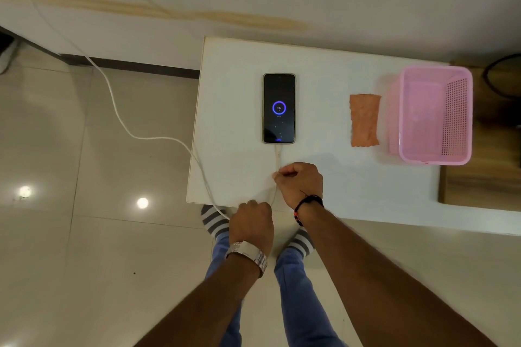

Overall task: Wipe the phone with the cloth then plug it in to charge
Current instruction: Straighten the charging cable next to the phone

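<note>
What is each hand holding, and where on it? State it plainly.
Both hands hold the white charging cable. The right hand pinches it just below the phone; the left hand grips it farther along, at the table's near edge.

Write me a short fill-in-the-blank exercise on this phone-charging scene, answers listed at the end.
1. The phone lies face up with a white ____ plugged into its near end.
2. The orange cloth lies between the phone and the pink ____.
3. The right hand pinches the cable; the left hand holds it at the table's ____ edge.

Answers: cable; basket; near
</note>
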